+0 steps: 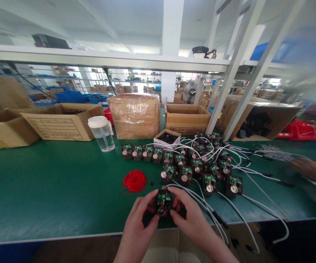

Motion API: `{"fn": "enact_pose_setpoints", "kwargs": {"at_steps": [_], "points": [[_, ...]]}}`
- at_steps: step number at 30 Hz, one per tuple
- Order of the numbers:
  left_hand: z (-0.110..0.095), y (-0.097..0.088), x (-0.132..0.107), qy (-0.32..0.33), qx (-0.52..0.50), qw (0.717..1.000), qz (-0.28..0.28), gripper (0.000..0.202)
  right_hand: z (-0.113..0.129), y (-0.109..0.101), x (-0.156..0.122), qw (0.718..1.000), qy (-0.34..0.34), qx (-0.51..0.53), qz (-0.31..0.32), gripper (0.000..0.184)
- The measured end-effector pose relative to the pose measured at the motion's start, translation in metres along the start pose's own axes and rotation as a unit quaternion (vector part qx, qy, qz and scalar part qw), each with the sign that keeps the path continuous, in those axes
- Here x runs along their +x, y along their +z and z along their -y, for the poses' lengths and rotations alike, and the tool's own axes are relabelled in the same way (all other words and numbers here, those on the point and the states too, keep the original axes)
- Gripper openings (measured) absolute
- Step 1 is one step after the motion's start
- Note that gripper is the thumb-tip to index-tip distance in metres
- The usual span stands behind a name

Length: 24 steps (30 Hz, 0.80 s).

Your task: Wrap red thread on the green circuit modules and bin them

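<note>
Near the front edge of the green table, my left hand [142,217] and my right hand [187,212] grip one small black housing with a green circuit board [164,202] from its two sides. Red wires and a round metal part show inside it. Just beyond my left hand lies a bundle of red wire [135,180], with a tiny black piece [151,183] beside it. Past my right hand, rows of similar housings with circuit boards [186,174] sit on the table, many with white cables [240,215] trailing toward the front edge.
A small box of black parts [169,138] stands behind the rows. A water jug [102,134], a wrapped carton [135,116] and an open carton [187,118] line the back. At far right, a co-worker's blurred hand [308,170] is near scattered small pale pieces [275,152].
</note>
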<state>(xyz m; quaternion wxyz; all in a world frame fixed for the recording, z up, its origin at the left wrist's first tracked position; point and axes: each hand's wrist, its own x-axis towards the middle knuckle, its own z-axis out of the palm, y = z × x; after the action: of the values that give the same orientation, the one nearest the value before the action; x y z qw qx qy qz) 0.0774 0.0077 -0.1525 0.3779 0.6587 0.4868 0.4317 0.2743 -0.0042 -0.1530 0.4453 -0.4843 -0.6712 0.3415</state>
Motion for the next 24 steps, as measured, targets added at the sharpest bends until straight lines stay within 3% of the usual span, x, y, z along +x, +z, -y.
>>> {"fn": "enact_pose_setpoints", "kwargs": {"at_steps": [15, 24], "points": [[0.010, 0.026, -0.002, -0.015, -0.021, 0.998, -0.064, 0.056, 0.006, 0.011, 0.001, 0.997, 0.055, 0.046, -0.019, 0.065], [0.011, 0.016, 0.001, -0.052, -0.072, 0.996, -0.005, 0.056, 0.010, -0.003, 0.005, 0.994, 0.067, 0.078, 0.035, 0.067]]}}
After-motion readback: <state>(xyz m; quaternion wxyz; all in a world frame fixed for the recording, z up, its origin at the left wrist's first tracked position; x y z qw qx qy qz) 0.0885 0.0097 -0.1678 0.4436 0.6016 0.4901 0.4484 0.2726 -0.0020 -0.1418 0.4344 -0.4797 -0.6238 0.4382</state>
